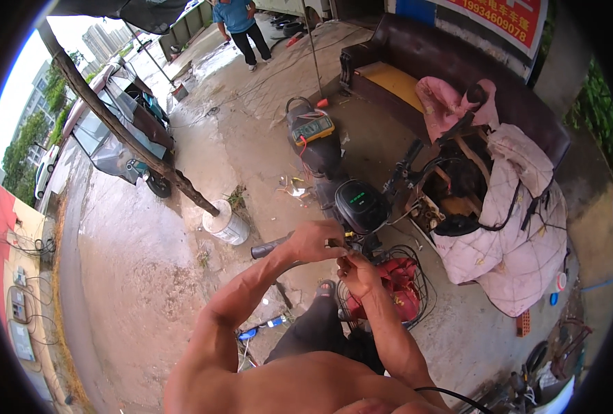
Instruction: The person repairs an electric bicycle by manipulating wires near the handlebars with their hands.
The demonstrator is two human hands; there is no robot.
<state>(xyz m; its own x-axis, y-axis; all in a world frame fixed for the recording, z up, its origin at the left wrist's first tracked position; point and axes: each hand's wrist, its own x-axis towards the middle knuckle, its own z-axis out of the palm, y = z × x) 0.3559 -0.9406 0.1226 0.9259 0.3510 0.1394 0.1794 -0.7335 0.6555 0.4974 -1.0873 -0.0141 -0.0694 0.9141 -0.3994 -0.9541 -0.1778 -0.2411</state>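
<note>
Head view is showing me working at the handlebar (268, 246) of a scooter (351, 200), just in front of its dark display. My left hand (313, 241) is curling closed around the bar's inner end, steadying it. My right hand (357, 271) is pinching something small, probably a wire, right beside the left; I cannot tell exactly what. I am judging this as a fiddly connecting step, calling for a steady, tiny pull next. Both forearms are reaching forward, elbows bent, wrists meeting above the wire basket (417, 290). A meter (312, 127) is resting on the seat beyond the display.
</note>
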